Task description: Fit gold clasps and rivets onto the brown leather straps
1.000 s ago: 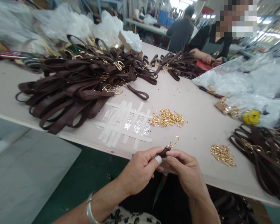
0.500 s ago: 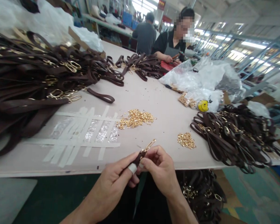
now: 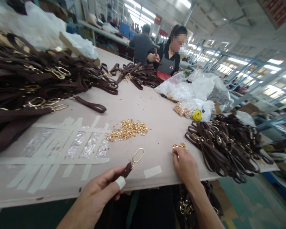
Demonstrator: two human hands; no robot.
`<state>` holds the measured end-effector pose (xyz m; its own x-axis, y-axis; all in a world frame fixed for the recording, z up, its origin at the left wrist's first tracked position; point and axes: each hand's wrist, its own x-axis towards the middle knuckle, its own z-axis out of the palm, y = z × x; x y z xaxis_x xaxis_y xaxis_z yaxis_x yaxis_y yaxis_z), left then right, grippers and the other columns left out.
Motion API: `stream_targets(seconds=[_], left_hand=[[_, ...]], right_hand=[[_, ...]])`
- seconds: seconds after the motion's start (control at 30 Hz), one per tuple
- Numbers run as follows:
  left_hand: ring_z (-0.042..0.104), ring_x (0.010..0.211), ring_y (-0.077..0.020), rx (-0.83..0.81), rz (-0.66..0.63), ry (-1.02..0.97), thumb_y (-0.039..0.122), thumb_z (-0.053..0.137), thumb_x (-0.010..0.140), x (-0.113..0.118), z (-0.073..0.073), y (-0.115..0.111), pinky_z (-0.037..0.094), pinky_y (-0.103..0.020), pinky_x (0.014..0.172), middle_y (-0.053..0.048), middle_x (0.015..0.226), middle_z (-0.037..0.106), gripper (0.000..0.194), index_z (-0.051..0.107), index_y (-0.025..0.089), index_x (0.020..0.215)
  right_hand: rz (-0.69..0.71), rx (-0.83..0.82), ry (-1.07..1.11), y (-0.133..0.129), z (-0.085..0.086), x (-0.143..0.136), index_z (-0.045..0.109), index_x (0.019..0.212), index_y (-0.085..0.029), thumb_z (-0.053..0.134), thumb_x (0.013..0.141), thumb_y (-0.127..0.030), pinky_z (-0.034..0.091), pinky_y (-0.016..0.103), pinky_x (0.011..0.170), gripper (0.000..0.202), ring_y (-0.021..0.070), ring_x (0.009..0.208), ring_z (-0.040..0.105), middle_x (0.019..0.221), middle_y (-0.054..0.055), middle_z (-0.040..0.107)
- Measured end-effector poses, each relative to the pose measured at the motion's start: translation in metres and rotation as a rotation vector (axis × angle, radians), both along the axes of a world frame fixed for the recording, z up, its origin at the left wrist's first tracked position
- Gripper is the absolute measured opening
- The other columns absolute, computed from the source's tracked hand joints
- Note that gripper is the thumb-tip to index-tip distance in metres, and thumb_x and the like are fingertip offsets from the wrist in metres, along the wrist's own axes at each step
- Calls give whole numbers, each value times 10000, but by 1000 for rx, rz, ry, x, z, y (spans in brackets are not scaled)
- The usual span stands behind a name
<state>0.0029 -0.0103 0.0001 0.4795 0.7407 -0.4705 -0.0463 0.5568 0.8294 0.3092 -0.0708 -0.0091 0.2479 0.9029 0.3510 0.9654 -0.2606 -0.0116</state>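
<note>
My left hand (image 3: 102, 190) pinches a dark brown leather strap (image 3: 127, 170) near the table's front edge; white tape wraps its thumb. From the strap's end a gold oval ring (image 3: 138, 155) points up and to the right. My right hand (image 3: 186, 163) is at the small pile of gold pieces (image 3: 179, 146) on the right, its fingertips closed down at the pile and partly covering it. Whatever those fingertips hold is too small to make out. A larger heap of gold pieces (image 3: 131, 128) lies mid-table, beyond my left hand.
Brown straps with gold hooks are heaped at left (image 3: 38, 79) and right (image 3: 224, 143). Clear plastic bags (image 3: 195, 86) lie at the back right. Tape strips (image 3: 50, 160) cross the table at left. A person (image 3: 168, 57) across the table holds a hammer (image 3: 155, 49).
My right hand has left the strap and moved right to the small gold pile. My left hand still holds the strap, now further left in view. The person across has raised a hand with a hammer.
</note>
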Motion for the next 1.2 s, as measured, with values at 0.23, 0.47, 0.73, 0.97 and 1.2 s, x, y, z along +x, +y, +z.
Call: stream_targets(seconds=[0.23,0.47,0.73,0.97,1.2], left_hand=[[585,719,-140,5,23,-87,241,800,670,14,13,7,478,-214,585,-14,877,694,279,722,184,933],[556,628,-95,56,21,-127,212,745,718,16,16,4,487,-208,587,14,765,650,252,714,140,956],[657,880,-185,290,32,-98,193,659,831,12,11,-2,530,-311,820,-46,948,730,158,713,168,978],[640,899,-165,520,21,63,82,579,841,5,6,-4,492,-282,832,-7,943,699,260,733,227,992],[625,852,-160,611,5,116,75,581,840,3,10,-5,480,-266,797,-5,889,684,268,745,222,991]], right_hand=[[7,-3,-14,7,2,9,660,955,-192,526,858,-133,467,368,764,176,264,843,627,867,81,694],[77,244,757,3,2,-52,683,916,-205,701,821,-358,539,321,706,181,194,735,670,828,36,717],[322,287,1016,1,2,-141,679,945,-237,708,840,-230,552,249,696,109,160,810,687,868,14,720],[294,274,839,1,3,-148,677,956,-241,692,859,-250,539,245,687,99,158,795,702,872,3,734],[262,342,692,-3,4,-154,677,943,-234,677,868,-276,546,247,637,86,158,715,695,859,16,736]])
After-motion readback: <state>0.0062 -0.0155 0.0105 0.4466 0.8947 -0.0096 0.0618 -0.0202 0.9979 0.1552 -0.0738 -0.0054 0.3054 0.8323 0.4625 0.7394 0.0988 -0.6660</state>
